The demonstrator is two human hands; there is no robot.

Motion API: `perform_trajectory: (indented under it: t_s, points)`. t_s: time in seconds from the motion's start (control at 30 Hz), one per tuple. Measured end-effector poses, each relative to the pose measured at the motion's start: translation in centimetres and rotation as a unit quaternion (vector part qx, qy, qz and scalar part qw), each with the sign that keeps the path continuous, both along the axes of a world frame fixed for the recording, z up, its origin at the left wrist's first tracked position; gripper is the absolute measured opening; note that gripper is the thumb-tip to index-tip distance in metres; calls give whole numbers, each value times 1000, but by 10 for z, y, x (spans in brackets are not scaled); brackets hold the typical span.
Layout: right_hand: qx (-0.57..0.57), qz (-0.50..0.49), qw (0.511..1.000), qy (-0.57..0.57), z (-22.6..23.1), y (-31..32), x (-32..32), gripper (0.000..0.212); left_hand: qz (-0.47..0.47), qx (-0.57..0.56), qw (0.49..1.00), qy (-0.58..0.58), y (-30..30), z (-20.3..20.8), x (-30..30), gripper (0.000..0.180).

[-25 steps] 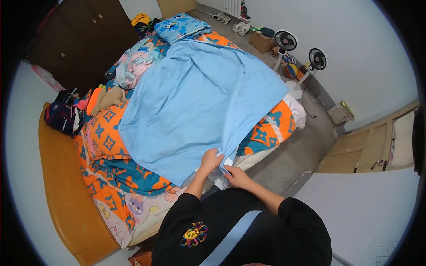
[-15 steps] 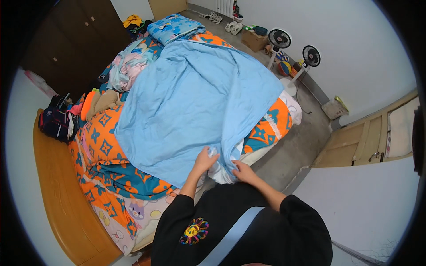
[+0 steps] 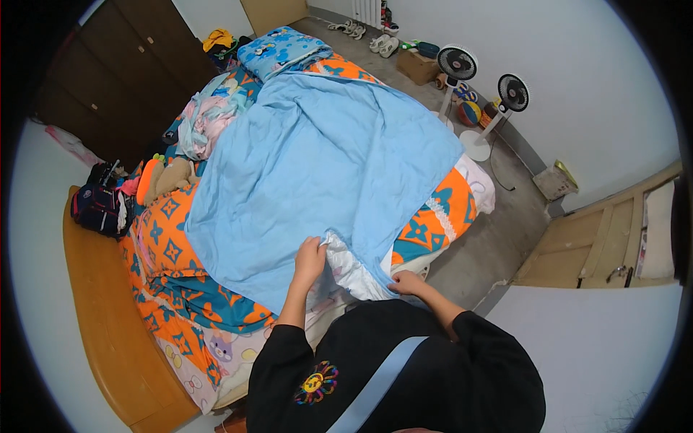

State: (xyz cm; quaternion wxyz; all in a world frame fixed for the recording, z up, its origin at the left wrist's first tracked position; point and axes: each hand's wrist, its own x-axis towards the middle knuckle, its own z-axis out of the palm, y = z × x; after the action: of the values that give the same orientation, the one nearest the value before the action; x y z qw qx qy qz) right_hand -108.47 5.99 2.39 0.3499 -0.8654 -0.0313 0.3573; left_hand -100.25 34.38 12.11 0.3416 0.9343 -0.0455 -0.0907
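Note:
A light-blue bed cover (image 3: 303, 166) lies spread and wrinkled over the bed. At its near edge a whitish, shiny layer (image 3: 354, 273) shows between my hands; whether it is a lining or a separate piece I cannot tell. My left hand (image 3: 310, 258) is closed on the cover's edge, beside the top of that white layer. Lower and to the right, my right hand (image 3: 408, 283) pinches the blue edge close to my body. Between the two hands the edge is lifted and opened out.
Under the cover lies orange and teal patterned bedding (image 3: 170, 234). A folded blue quilt (image 3: 285, 52), rumpled clothes (image 3: 209, 115) and a dark bag (image 3: 101, 209) sit around it. Two fans (image 3: 458, 63) stand right of the bed, near a ball (image 3: 468, 113). A wooden headboard (image 3: 108, 317) is at left.
My left hand has moved left and slightly up, while the right hand has shifted a little right and down. The gap between them is wider, and more of the white layer shows.

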Motion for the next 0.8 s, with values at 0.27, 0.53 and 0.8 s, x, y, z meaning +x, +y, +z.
perform_trajectory:
  t_s: [0.27,0.53,0.8]
  points:
    - [153,-65,973,-163,16,-69,84,51,-2,-4,996,-87,-130,14,67,19]
    - [235,-28,935,-262,99,-104,178,24,-16,-21,999,-25,-222,30,65,16]
    - [226,-56,946,-227,85,-110,178,15,7,8,1000,-8,-136,-36,55,17]
